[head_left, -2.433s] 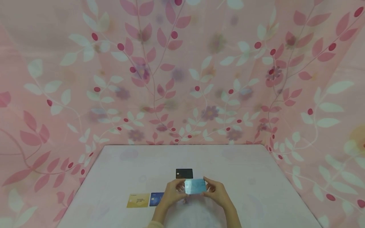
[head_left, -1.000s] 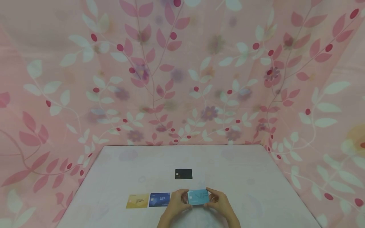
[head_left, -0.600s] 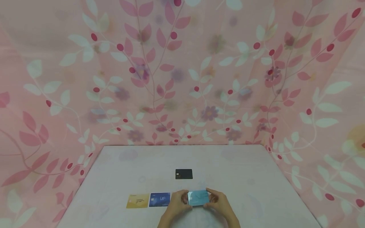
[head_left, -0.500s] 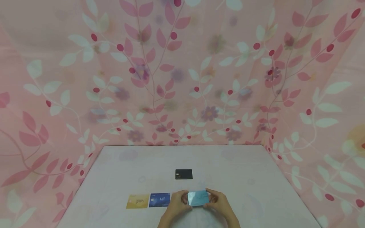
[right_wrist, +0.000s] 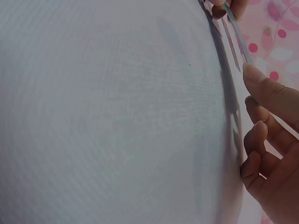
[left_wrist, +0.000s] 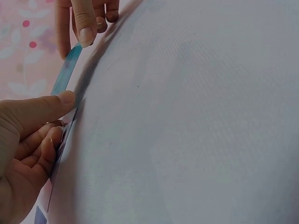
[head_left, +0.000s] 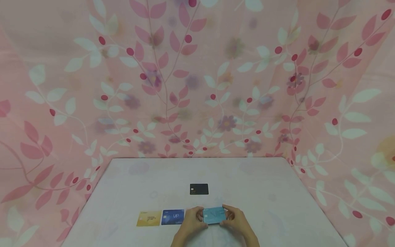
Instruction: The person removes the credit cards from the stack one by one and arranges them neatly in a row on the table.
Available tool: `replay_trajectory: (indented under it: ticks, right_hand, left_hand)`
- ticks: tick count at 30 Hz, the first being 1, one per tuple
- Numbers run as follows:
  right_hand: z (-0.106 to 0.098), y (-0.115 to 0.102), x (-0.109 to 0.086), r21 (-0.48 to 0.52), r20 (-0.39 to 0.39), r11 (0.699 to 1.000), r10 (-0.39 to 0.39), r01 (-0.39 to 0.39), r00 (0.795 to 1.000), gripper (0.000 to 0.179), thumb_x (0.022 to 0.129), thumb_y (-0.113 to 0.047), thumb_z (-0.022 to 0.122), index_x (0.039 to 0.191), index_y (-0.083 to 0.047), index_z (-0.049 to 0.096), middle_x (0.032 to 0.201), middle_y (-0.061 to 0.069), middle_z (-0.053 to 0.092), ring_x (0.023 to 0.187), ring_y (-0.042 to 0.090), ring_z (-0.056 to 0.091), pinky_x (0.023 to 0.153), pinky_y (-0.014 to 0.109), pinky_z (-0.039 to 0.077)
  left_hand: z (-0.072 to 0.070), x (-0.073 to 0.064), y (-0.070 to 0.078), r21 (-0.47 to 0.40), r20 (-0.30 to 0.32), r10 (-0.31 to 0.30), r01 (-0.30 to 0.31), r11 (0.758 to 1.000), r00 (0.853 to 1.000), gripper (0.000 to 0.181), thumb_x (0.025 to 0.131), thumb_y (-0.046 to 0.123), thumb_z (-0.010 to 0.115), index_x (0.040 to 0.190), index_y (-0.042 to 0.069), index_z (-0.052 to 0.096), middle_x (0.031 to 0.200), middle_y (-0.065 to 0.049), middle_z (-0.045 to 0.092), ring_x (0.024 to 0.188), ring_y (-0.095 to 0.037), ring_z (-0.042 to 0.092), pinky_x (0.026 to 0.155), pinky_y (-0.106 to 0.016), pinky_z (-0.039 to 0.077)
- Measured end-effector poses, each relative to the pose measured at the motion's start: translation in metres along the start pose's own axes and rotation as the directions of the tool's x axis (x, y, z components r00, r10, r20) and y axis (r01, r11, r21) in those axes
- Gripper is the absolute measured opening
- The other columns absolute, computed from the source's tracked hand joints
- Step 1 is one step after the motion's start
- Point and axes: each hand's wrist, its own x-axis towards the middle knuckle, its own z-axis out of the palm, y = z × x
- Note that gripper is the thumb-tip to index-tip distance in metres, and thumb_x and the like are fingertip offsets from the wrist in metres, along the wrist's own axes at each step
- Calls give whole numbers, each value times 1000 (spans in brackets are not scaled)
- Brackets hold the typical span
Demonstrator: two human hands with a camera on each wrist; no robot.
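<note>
A light blue card point(head_left: 214, 215) with a chip and large VIP lettering is held between both hands, its face tilted up towards the head camera. My left hand point(head_left: 193, 219) pinches its left edge between thumb and fingers. On the opposite edge, my right hand point(head_left: 237, 219) pinches it in the same way. In the left wrist view the teal card point(left_wrist: 66, 72) appears nearly edge-on, spanning the two hands close over the table. To the left of my left hand lies a dark blue VIP card point(head_left: 172, 216), and beside that a gold card point(head_left: 148, 218).
A black card point(head_left: 199, 189) with a chip lies farther back on the white table point(head_left: 247, 178). In the left wrist view a thin pinkish edge point(left_wrist: 57, 175) runs beneath my left fingers. A pink floral curtain point(head_left: 197, 103) surrounds the table's back and sides.
Since the oldest frame, both hands have brought the light blue card nearer to the body and slightly right. Over the last second only its tilt shifts a little, the glare on it coming and going.
</note>
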Motion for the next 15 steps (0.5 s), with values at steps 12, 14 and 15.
replay_trajectory:
  ticks: [12, 14, 15]
  right_hand:
    - [3, -4, 3, -72, 36, 994, 82, -80, 996, 68, 66, -12, 82, 124, 7, 54, 75, -2, 55, 62, 11, 43, 54, 20, 37]
    - [3, -4, 4, -76, 40, 994, 87, -83, 995, 68, 66, -12, 82, 125, 7, 54, 75, -2, 55, 63, 11, 43, 55, 21, 36]
    - [3, -4, 4, -79, 42, 993, 89, -85, 995, 68, 66, -12, 82, 125, 7, 54, 75, -2, 55, 63, 11, 43, 55, 21, 36]
  left_hand:
    - [1, 2, -3, -6, 9, -48, 48, 999, 999, 56, 57, 0, 81, 108, -8, 61, 78, 2, 59, 65, -8, 53, 58, -21, 46]
    - [1, 1, -4, -17, 4, -49, 49, 999, 999, 56, 56, -1, 81, 108, -8, 61, 79, 1, 59, 65, -8, 53, 58, -21, 46]
    - [1, 1, -4, -23, 2, -51, 51, 998, 999, 57, 56, -1, 82, 108, -8, 61, 79, 1, 59, 65, -8, 53, 59, -21, 46]
